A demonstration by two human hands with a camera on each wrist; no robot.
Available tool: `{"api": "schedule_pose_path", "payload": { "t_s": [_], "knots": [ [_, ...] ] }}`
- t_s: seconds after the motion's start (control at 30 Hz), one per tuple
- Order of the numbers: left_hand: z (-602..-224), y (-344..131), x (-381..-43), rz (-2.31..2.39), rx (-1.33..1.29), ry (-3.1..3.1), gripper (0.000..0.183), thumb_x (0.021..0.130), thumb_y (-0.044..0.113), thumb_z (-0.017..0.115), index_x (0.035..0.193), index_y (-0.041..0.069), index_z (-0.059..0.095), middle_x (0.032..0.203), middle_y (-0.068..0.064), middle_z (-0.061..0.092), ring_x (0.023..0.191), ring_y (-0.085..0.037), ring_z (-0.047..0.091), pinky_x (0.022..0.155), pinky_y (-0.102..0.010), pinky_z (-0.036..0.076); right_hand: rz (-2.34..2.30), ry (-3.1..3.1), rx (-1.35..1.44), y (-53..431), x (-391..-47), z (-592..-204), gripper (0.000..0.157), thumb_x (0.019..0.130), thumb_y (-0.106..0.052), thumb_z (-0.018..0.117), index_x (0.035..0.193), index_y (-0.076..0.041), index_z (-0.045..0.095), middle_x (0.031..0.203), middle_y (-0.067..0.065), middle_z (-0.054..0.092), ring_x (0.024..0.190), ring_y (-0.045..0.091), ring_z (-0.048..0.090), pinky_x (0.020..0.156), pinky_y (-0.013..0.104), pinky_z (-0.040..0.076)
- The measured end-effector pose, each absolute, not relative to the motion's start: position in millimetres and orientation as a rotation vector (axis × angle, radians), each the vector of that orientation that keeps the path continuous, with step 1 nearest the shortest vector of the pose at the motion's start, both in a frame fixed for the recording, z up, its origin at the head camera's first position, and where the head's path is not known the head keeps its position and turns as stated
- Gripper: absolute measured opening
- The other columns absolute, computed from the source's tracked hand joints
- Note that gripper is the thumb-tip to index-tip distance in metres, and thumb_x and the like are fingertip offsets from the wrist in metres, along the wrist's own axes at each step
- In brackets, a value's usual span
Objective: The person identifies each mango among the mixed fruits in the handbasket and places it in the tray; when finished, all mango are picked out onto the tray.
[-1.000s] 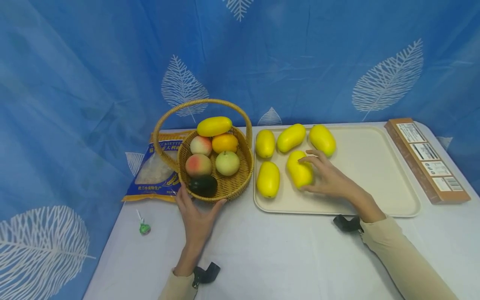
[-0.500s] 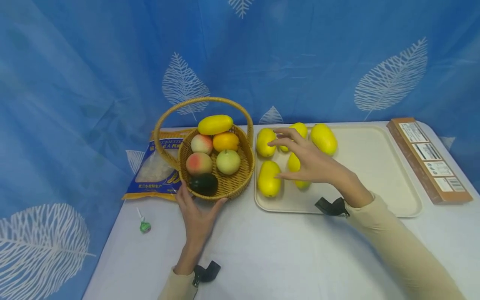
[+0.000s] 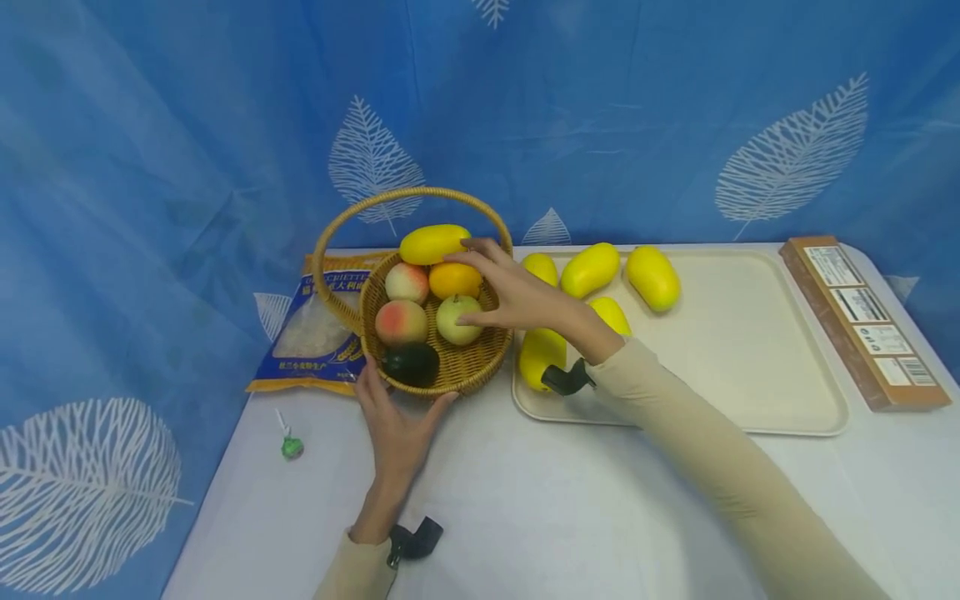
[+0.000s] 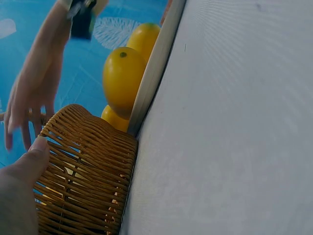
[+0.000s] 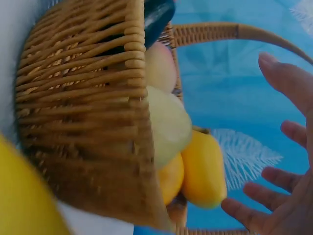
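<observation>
My left hand (image 3: 397, 433) rests against the near wall of a wicker basket (image 3: 491, 367), thumb and fingers spread along it. In the left wrist view the thumb (image 4: 36, 154) touches the rim. Above the basket's right side hovers my right hand (image 3: 517, 292), fingers apart, holding nothing. Beneath and beside it are a pale green pear (image 3: 457, 321), an orange-yellow mango (image 3: 455, 280) and a long yellow fruit (image 3: 433, 243). Two peaches (image 3: 401, 323) and a dark green avocado (image 3: 411, 364) also lie in the basket. The right wrist view shows the palm (image 5: 293, 210) beside the basket.
A cream tray (image 3: 735, 350) with several yellow mangoes (image 3: 591, 269) on its left part stands right of the basket. A brown box (image 3: 862, 325) lies along its right edge. Left are a blue pasta bag (image 3: 307, 342) and a green lollipop (image 3: 292, 447). A blue curtain (image 3: 600, 125) hangs behind.
My right hand has left the mango on the tray and moved left, over the other mangoes, to above the basket. The left hand stays against the basket.
</observation>
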State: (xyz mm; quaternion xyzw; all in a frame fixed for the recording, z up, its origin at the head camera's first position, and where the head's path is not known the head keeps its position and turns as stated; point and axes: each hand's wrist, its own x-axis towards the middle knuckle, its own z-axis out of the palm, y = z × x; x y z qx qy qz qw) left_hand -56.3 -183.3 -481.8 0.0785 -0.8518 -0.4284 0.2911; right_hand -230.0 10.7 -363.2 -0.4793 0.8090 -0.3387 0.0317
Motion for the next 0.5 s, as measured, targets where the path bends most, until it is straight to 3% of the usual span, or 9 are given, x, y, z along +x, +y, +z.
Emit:
{"api": "schedule_pose_path", "payload": {
  "t_s": [0.27, 0.4, 0.5],
  "knots": [
    [-482, -185, -58, -1.125, 0.198, -2.256, 0.126, 0.062, 0.035, 0.094, 0.156, 0.004, 0.015, 0.150, -0.023, 0.026, 0.138, -0.034, 0.032, 0.114, -0.056, 0.030, -0.940, 2.548, -1.297, -34, -252, -366, 0.081, 0.085, -0.049, 0.072, 0.151, -0.023, 0.035, 0.163, 0.013, 0.008, 0.151, 0.036, 0.007, 0.115, 0.058, 0.030],
    [-482, -184, -57, -1.127, 0.212, -2.266, 0.126, 0.062, 0.036, 0.093, 0.156, 0.003, 0.016, 0.150, -0.024, 0.027, 0.138, -0.035, 0.032, 0.114, -0.057, 0.030, -0.880, 2.557, -1.219, -45, -264, -366, 0.078, 0.087, -0.049, 0.070, 0.152, -0.026, 0.034, 0.164, 0.010, 0.002, 0.151, 0.037, -0.008, 0.117, 0.059, 0.026],
    [-481, -184, -56, -1.133, 0.226, -2.274, 0.125, 0.063, 0.037, 0.093, 0.156, 0.004, 0.016, 0.150, -0.024, 0.026, 0.139, -0.036, 0.031, 0.114, -0.058, 0.029, -0.867, 2.552, -1.184, -51, -272, -367, 0.075, 0.088, -0.046, 0.070, 0.151, -0.025, 0.036, 0.164, 0.010, 0.000, 0.150, 0.038, -0.009, 0.117, 0.060, 0.024]
  ]
}}
